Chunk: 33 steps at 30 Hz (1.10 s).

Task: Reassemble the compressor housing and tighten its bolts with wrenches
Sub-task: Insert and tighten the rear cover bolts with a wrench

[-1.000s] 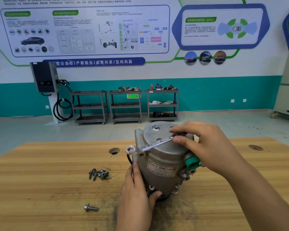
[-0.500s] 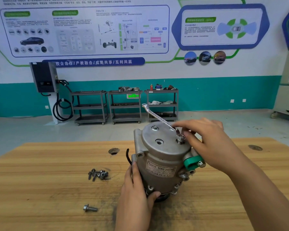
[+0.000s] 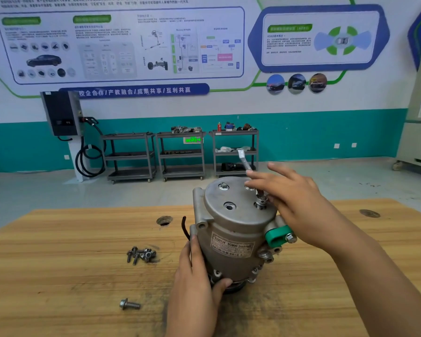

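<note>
While our left hand [image 3: 195, 283] is gripping the lower flank of the compressor [image 3: 231, 229], thumb curled round its base, our right hand [image 3: 299, 203] is reaching over its top with fingers stretched out, the index lying across the wrench [image 3: 243, 161]. We cannot tell whether the thumb is pinching it. The wrench's end is sitting on a bolt [image 3: 261, 201] at the top's three o'clock edge, its shaft pointing toward twelve. The compressor is standing at the middle of the wooden table [image 3: 58, 263]. Loose bolts [image 3: 141, 255] are lying clustered at its nine o'clock, a single bolt [image 3: 129, 305] at seven. Far off at twelve, the middle cart [image 3: 180, 169] is carrying metal parts [image 3: 186, 129] on top, and the right cart [image 3: 235, 133] is carrying small items [image 3: 236, 126].
</note>
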Each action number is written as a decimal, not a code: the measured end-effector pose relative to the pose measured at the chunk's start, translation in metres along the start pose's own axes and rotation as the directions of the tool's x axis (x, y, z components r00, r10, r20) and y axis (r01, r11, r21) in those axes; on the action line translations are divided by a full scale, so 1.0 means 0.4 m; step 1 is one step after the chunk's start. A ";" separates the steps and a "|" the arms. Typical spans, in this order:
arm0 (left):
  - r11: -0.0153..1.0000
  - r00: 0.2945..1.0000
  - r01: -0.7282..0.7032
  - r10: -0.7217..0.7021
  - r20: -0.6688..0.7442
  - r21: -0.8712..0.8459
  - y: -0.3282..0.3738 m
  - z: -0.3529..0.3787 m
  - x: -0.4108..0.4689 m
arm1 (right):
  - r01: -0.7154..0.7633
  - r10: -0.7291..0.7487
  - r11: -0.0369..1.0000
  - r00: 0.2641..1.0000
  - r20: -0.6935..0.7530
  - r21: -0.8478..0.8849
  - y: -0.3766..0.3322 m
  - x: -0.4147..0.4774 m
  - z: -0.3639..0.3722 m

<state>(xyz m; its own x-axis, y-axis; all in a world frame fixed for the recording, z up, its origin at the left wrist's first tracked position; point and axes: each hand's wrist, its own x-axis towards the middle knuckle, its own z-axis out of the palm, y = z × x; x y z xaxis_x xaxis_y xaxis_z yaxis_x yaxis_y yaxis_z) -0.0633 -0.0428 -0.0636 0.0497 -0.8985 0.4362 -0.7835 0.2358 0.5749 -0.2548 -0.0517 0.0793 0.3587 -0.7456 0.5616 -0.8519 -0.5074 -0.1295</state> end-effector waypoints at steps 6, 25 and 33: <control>1.000 1.000 -0.002 0.002 0.002 0.000 -0.002 0.000 0.001 | -0.077 0.075 0.996 0.996 -0.055 -0.035 0.017 -0.008 -0.033; 1.000 1.000 0.000 0.000 -0.001 -0.007 -0.008 -0.001 0.003 | -0.091 0.074 0.992 0.981 0.177 0.089 -0.048 -0.070 -0.126; 1.000 1.000 0.021 -0.021 0.022 -0.018 -0.007 -0.006 0.008 | 0.014 -0.038 0.967 0.995 0.091 0.256 -0.068 -0.040 -0.088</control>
<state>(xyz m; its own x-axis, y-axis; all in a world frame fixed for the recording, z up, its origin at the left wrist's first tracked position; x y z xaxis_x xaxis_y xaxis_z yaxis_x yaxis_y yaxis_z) -0.0594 -0.0455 -0.0623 0.0526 -0.9110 0.4090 -0.7709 0.2233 0.5965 -0.2509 -0.0109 0.1025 0.4242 -0.7620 0.4894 -0.7212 -0.6110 -0.3263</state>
